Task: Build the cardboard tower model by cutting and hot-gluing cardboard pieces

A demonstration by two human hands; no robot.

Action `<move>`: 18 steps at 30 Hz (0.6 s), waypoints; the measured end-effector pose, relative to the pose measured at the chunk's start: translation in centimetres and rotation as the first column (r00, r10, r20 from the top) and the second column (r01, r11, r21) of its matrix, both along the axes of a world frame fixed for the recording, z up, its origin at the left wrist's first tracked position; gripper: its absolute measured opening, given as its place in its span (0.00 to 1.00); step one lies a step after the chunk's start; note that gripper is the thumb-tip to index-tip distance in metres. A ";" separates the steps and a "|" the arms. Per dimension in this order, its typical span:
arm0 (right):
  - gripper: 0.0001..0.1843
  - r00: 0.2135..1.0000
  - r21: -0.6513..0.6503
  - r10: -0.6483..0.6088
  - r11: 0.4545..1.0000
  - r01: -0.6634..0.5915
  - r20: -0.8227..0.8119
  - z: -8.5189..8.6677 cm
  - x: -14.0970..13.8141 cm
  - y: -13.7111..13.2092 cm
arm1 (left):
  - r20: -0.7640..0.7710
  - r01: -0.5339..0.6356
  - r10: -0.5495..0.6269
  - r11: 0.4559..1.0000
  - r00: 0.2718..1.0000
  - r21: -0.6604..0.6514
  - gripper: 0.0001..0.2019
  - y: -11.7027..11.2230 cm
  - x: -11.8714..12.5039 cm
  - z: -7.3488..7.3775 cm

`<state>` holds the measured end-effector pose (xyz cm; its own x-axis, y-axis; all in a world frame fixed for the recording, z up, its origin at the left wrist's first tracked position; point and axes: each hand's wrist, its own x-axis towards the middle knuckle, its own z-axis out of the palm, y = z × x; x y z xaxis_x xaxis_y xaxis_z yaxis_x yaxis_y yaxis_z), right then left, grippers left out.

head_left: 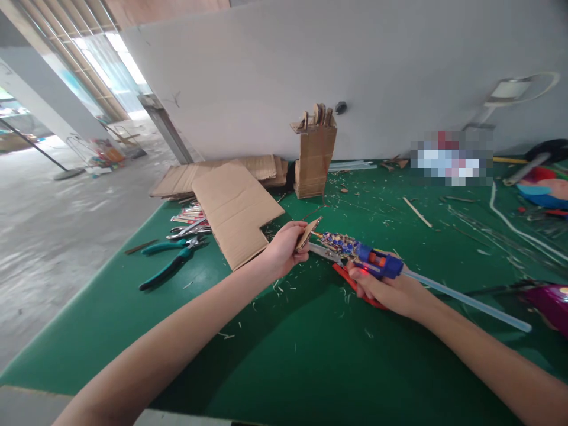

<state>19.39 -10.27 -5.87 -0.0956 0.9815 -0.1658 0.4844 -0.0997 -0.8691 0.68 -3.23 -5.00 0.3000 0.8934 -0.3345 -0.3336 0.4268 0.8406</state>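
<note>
My left hand (287, 247) pinches a small piece of cardboard (309, 232), tilted up off the table. In my right hand (386, 287) is a blue hot glue gun (377, 262), its red light lit and its nozzle end crusted with residue. The nozzle points left at the cardboard piece; whether they touch I cannot tell. A long clear glue stick (470, 302) sticks out of the gun's back. Beneath the gun lie scissors (339, 269) with red handles, partly hidden by my right hand.
Behind the hands stands a tall cardboard box (316, 160) with cardboard pieces at its top. Cardboard sheets (235, 207) lie to the left, near green-handled pliers (171, 260). Scraps and a thin stick (417, 212) are scattered on the green table (284, 361). A purple object (548, 305) is at right.
</note>
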 end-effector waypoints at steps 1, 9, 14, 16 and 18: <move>0.17 1.000 0.010 0.009 1.000 -0.009 -0.001 0.0 0.0 0.0 | 0.001 -0.001 0.001 1.000 1.000 -0.003 0.06 0.0 0.0 0.0; 0.12 0.980 0.114 0.191 0.976 -0.184 -0.049 -0.5 0.5 -0.1 | -0.033 -0.029 0.028 0.999 0.999 -0.017 0.07 0.1 0.1 -0.1; 0.12 0.972 0.155 0.231 0.962 -0.222 -0.041 -0.8 0.6 0.0 | -0.093 -0.052 0.050 0.998 0.994 -0.021 0.07 0.1 0.2 0.0; 0.12 0.968 0.144 0.252 0.958 -0.248 -0.006 -0.5 0.6 0.0 | -0.109 -0.056 0.054 0.998 0.993 -0.013 0.07 0.1 0.2 0.0; 0.11 0.963 0.142 0.268 0.952 -0.269 0.027 -0.2 0.6 -0.1 | -0.118 -0.057 0.056 0.998 0.991 -0.012 0.07 0.1 0.2 -0.1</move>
<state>19.98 -10.32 -6.04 -0.3587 0.9331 -0.0274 0.4821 0.1601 -0.8613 0.90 -3.11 -5.10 0.2069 0.9023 -0.3782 -0.2568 0.4231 0.8689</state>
